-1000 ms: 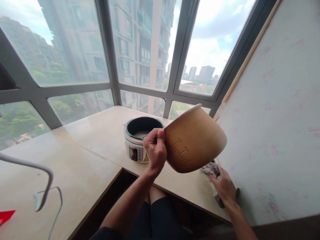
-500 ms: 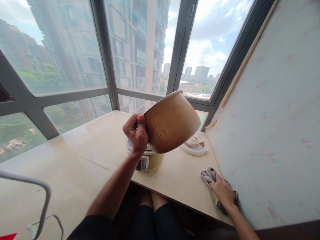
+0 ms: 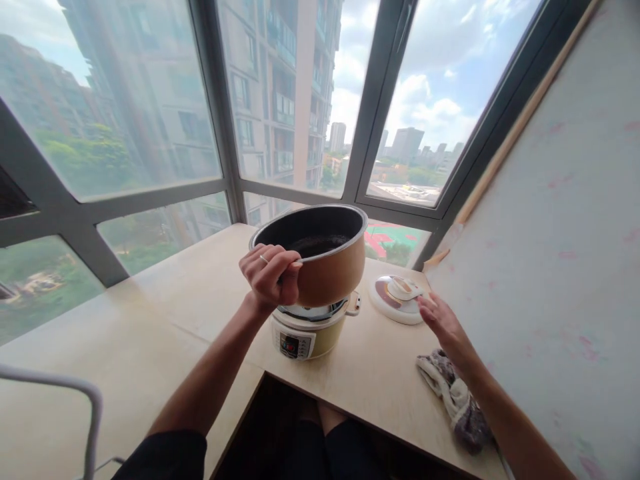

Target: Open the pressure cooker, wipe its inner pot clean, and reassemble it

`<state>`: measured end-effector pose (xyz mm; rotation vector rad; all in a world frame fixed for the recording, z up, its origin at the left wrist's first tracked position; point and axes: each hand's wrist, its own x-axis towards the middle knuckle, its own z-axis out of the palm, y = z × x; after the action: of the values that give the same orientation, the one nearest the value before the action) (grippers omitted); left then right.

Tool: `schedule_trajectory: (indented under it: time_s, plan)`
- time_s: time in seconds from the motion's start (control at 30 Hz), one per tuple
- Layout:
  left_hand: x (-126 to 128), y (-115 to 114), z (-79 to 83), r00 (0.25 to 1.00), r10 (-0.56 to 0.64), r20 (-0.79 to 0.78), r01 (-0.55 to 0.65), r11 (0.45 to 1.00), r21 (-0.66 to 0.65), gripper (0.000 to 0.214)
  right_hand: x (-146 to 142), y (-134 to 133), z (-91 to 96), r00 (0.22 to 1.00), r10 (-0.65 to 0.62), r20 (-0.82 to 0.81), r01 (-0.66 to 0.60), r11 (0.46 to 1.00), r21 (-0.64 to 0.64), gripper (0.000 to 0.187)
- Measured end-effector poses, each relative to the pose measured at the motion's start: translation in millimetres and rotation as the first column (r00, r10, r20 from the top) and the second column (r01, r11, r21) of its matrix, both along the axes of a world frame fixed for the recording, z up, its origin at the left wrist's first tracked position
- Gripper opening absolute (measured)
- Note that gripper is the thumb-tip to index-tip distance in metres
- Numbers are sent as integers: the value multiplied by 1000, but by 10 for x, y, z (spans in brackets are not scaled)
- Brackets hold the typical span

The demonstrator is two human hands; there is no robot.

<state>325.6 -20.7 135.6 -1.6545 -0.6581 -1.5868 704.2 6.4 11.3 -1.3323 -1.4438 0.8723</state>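
Observation:
My left hand (image 3: 273,275) grips the rim of a rice cooker inner pot (image 3: 333,273), brown outside and dark inside, thumb outside the wall. The pot is held nearly upright, mouth up, above the rice cooker base (image 3: 327,337), whose control panel faces me. In the air at the right, my right hand (image 3: 445,327) is empty, its fingers stretched out. Just left of its fingertips lies the round cooker lid (image 3: 395,307) with a white handle. Below that hand a crumpled grey and white cloth (image 3: 453,397) rests on the tabletop.
The pale wooden tabletop (image 3: 165,373) has a cut-out front edge above my legs. Windows (image 3: 290,100) enclose the far side, and a patterned wall (image 3: 565,253) borders the right. A grey bent metal tube (image 3: 93,407) stands at the lower left.
The pot has turned from tilted, with its outside facing me, to nearly upright over the base. My right hand has let go of the cloth and risen toward the lid.

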Motion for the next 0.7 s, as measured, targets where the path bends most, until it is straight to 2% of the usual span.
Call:
schedule_trajectory:
  time_s: [0.07, 0.13, 0.2, 0.27, 0.33, 0.4, 0.47, 0.53, 0.63, 0.7]
  plan:
    - [-44, 8, -23, 999, -4, -48, 3, 1000, -12, 17, -357, 79, 429, 981, 136, -138, -121, 987, 110, 78]
    - [-75, 11, -59, 996, -8, -86, 4, 999, -39, 18, -702, 189, 778, 952, 245, -186, -215, 962, 170, 72]
    - [-98, 5, -99, 993, -23, -119, 14, 997, -78, 19, -1018, 333, 1027, 927, 284, -246, -243, 952, 184, 70]
    - [-112, -7, -133, 987, -59, -151, 41, 992, -117, 17, -1282, 484, 1188, 882, 332, -336, -293, 942, 162, 63]
    - [-113, -20, -157, 978, -105, -180, 82, 988, -130, 12, -1478, 604, 1286, 839, 407, -361, -393, 912, 115, 54]
    - [-101, -24, -178, 974, -130, -184, 109, 987, -123, 8, -1597, 668, 1338, 830, 446, -334, -443, 892, 88, 42]
    - [-83, -10, -207, 978, -131, -164, 114, 987, -111, 10, -1652, 684, 1352, 853, 436, -287, -419, 900, 120, 32]
    - [-66, 16, -253, 986, -119, -116, 107, 988, -110, 11, -1670, 678, 1331, 869, 414, -270, -379, 909, 173, 30]
    - [-44, 56, -353, 996, -88, -6, 86, 984, -154, 3, -1688, 670, 1250, 850, 413, -328, -370, 910, 187, 34]
    - [-24, 67, -420, 990, -58, 129, 86, 971, -224, 15, -1712, 670, 1183, 832, 401, -383, -367, 916, 162, 34]
